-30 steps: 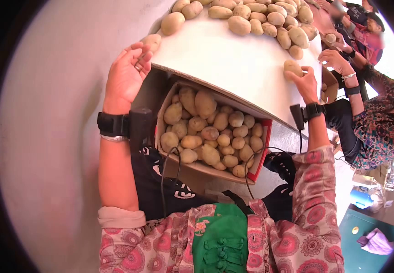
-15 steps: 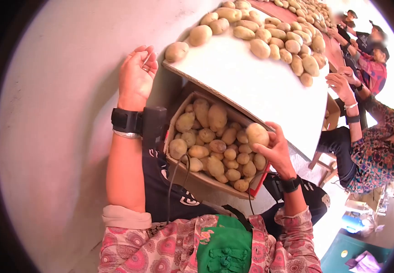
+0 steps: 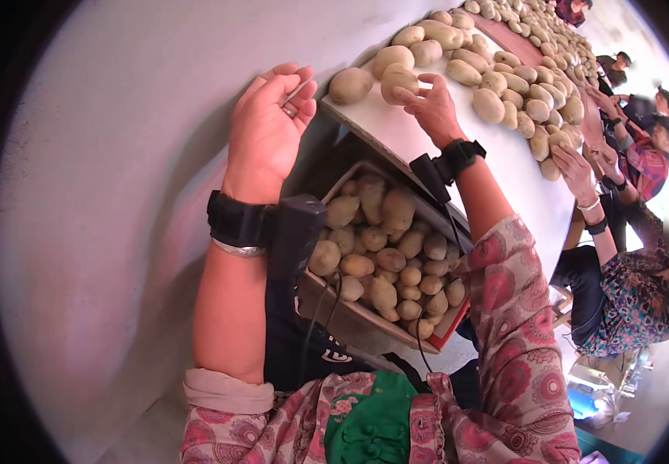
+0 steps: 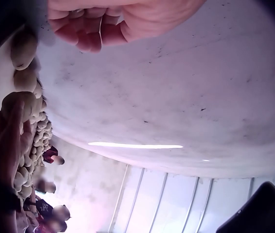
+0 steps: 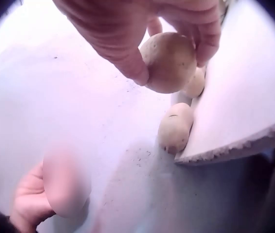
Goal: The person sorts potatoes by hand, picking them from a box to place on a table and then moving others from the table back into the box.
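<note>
Pale wall fills the left of the head view, beside a white tabletop. At upper centre, the right hand grips a potato between thumb and fingers; the left hand has loosely bent fingers. Lower down sits a box of loose potatoes (sizes mixed).

Left wrist view: bent left fingers at upper left, the gripped potato below them.

Right wrist view: potato pinched at upper centre; left hand at lower left (blurred, fingers unclear).
</note>
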Demonstrator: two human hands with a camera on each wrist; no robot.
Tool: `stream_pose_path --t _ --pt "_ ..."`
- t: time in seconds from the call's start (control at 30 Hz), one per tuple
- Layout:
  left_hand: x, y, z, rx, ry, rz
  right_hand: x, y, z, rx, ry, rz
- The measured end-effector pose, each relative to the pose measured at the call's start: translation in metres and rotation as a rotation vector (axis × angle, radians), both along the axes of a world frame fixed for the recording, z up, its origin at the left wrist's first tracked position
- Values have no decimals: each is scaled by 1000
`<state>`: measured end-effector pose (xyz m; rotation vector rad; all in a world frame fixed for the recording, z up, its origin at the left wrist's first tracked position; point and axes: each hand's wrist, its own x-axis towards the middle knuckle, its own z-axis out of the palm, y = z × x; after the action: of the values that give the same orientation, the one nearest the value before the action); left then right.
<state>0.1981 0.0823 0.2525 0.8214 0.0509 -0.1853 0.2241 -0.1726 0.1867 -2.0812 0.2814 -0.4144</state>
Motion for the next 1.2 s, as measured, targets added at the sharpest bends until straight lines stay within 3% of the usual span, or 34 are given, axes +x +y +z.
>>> stream_pose_path --t 0.17,0.3,0.43,0.47,0.53,0.57,0.63,0.7,0.83,0.9,0.93,1.0,1.1,1.2 --pt "-2 1 1 11 -11 -48 26 -10 -13 -185 88 78" --pt "-4 -4 -1 13 -43 -75 16 -8 -4 -59 180 128" --pt "2 -6 0 15 -21 -73 -23 -6 -2 -9 43 46" --pt "4 -6 -1 14 -11 -69 -41 -7 -2 -102 -52 97" --pt "4 -8 -2 26 -20 -78 -85 9 7 -17 -189 93" --pt "4 -10 -2 35 -39 -87 -108 15 12 -43 -100 76" --pt "4 -14 -2 54 -25 -80 -154 27 -3 271 -41 178" --pt "7 -19 -2 71 -20 -69 -183 31 -41 354 56 240" --pt "11 -18 -8 76 -22 -83 -211 24 -129 -13 191 74" --pt "11 -18 -7 107 7 -57 -209 16 -151 1 225 -42" --pt "11 -17 -7 89 22 -70 -204 15 -156 -7 202 -44" --pt "11 -16 -6 94 15 -76 -185 10 -159 -39 434 -147" --pt "7 -16 -5 80 7 -76 -163 6 -167 119 409 -150" --pt "6 -16 0 85 13 -87 -143 11 -180 -49 343 -206"
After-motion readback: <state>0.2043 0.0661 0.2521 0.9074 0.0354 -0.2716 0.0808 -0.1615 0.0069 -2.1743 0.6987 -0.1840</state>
